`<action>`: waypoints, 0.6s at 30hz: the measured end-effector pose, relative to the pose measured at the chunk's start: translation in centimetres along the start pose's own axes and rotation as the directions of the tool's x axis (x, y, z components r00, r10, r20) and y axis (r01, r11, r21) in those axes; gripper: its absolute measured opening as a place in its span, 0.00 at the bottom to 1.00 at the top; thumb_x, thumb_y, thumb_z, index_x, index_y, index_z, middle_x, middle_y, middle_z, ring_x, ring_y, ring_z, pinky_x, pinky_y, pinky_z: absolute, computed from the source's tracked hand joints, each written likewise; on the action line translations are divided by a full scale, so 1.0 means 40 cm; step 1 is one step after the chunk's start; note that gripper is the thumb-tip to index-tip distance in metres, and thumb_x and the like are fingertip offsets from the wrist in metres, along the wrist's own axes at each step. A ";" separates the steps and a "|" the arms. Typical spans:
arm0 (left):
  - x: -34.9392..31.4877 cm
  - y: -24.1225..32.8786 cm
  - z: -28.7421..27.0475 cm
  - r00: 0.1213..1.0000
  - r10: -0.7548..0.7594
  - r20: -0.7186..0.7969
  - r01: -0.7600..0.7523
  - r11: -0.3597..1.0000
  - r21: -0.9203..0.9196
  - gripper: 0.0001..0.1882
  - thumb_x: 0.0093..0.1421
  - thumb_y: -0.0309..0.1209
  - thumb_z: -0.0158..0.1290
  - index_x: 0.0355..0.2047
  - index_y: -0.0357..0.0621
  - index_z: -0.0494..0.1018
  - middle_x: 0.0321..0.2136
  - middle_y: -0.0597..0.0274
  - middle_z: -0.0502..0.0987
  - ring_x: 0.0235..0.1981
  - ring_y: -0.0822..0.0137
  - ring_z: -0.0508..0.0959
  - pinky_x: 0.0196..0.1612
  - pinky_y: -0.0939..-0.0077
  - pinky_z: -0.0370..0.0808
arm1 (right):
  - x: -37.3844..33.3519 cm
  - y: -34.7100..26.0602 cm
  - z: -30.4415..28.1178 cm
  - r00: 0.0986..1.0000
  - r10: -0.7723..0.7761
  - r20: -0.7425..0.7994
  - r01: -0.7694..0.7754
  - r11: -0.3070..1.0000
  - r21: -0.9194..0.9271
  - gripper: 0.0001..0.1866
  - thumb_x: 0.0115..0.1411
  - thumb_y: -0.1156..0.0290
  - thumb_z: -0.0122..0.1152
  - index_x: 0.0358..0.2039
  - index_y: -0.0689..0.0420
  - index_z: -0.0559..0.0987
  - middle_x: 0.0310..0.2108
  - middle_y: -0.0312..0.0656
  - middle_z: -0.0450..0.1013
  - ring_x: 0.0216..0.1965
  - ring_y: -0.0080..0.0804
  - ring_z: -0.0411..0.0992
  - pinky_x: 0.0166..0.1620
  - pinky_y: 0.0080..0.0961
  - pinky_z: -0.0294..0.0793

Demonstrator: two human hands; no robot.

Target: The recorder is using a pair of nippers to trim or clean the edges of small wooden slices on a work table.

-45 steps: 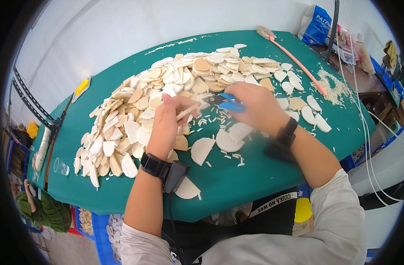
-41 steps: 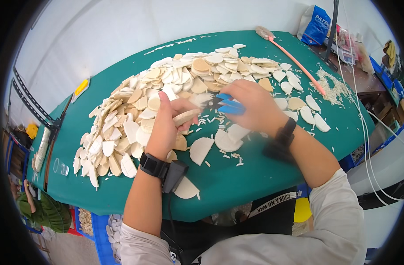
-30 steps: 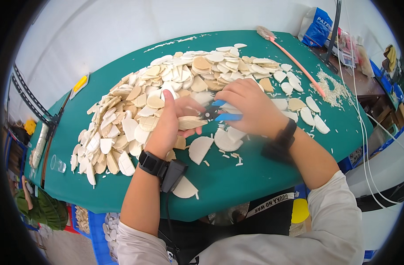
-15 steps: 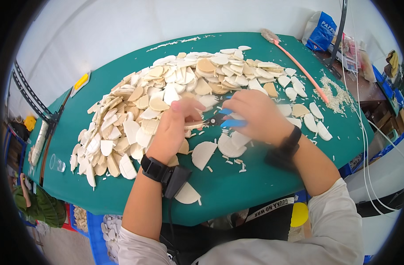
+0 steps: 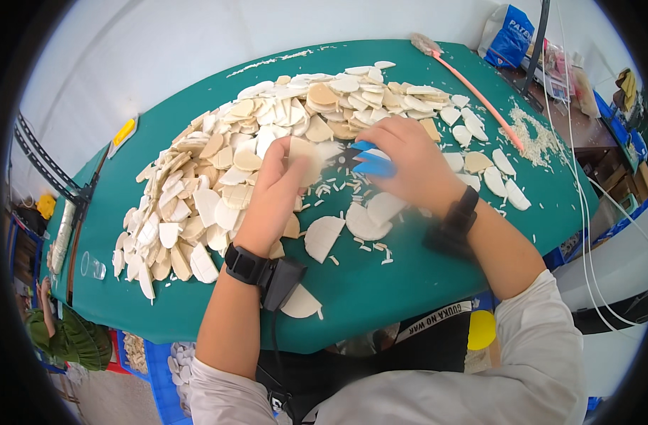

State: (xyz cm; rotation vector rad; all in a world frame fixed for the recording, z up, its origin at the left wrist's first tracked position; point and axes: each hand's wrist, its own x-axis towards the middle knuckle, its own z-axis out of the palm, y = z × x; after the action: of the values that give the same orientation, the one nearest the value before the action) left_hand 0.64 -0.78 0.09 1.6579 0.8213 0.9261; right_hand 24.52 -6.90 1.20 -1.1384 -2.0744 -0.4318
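Observation:
My left hand (image 5: pixel 273 193) pinches a flat cream half-round piece (image 5: pixel 306 160) between thumb and fingers; motion blurs it. Closed around blue-handled nippers (image 5: pixel 373 163), my right hand (image 5: pixel 413 161) keeps their dark head close to that piece's edge. Whether the jaws touch the piece, I cannot tell. Behind and left of both hands spreads a large heap of white and tan half-round pieces (image 5: pixel 189 185). Below the hands, loose half-rounds (image 5: pixel 324 237) lie flat among small white stick-like offcuts (image 5: pixel 386 253).
The green table (image 5: pixel 437 273) carries a pink-handled brush (image 5: pixel 480 97), offcut crumbs (image 5: pixel 533 138) at right, a clear cup (image 5: pixel 93 266) and a yellow-and-white object (image 5: pixel 125 132) at left. Blue bins (image 5: pixel 159 375) stand below the front edge. Another person's green garment (image 5: pixel 76 341) shows lower left.
My left hand has lifted and turned the piece so its flat face shows beside the nippers. More small offcuts appear under the hands. The view has shifted slightly.

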 end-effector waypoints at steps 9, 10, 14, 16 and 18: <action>0.012 0.005 0.011 0.993 -0.025 0.112 0.088 0.792 -0.604 0.18 0.70 0.23 0.37 0.59 0.31 0.59 0.57 0.39 0.72 0.55 0.51 0.77 0.61 0.48 0.75 | -0.007 0.039 0.034 0.999 -0.040 -0.024 0.038 0.996 -0.076 0.25 0.49 0.63 0.72 0.48 0.52 0.77 0.42 0.37 0.72 0.50 0.38 0.70 0.55 0.36 0.65; 0.014 0.009 0.013 0.992 -0.040 0.120 0.105 0.793 -0.600 0.18 0.70 0.23 0.37 0.59 0.31 0.59 0.57 0.39 0.72 0.55 0.51 0.77 0.61 0.48 0.75 | -0.008 0.042 0.037 0.996 -0.082 -0.026 0.079 0.992 -0.095 0.25 0.49 0.61 0.72 0.48 0.51 0.76 0.42 0.37 0.72 0.50 0.38 0.70 0.54 0.37 0.65; 0.021 0.021 0.014 0.987 -0.004 0.159 0.102 0.782 -0.614 0.20 0.70 0.25 0.36 0.60 0.31 0.59 0.58 0.38 0.71 0.57 0.51 0.76 0.63 0.49 0.74 | -0.012 0.052 0.035 0.998 -0.055 -0.026 0.052 0.993 -0.108 0.27 0.49 0.57 0.72 0.48 0.50 0.76 0.42 0.36 0.72 0.50 0.37 0.70 0.54 0.37 0.64; 0.029 0.022 0.009 0.975 -0.019 0.222 0.152 0.786 -0.599 0.22 0.70 0.26 0.36 0.62 0.31 0.58 0.59 0.39 0.70 0.58 0.51 0.75 0.63 0.51 0.74 | -0.013 0.056 0.037 0.997 -0.062 -0.034 0.058 0.992 -0.109 0.26 0.50 0.56 0.71 0.48 0.50 0.76 0.42 0.36 0.72 0.49 0.37 0.70 0.54 0.37 0.64; 0.024 0.021 0.010 0.975 -0.024 0.221 0.155 0.788 -0.596 0.22 0.70 0.25 0.35 0.63 0.31 0.58 0.60 0.40 0.69 0.58 0.49 0.75 0.63 0.51 0.74 | -0.015 0.049 0.039 0.997 -0.076 0.020 0.078 0.992 -0.097 0.25 0.51 0.56 0.71 0.48 0.50 0.76 0.43 0.36 0.72 0.50 0.37 0.70 0.54 0.37 0.64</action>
State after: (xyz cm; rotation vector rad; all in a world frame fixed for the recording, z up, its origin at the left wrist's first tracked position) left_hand 1.50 -0.34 1.02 1.1031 0.3880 0.8236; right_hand 25.69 -5.26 -0.41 -1.1238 -2.1367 -0.5686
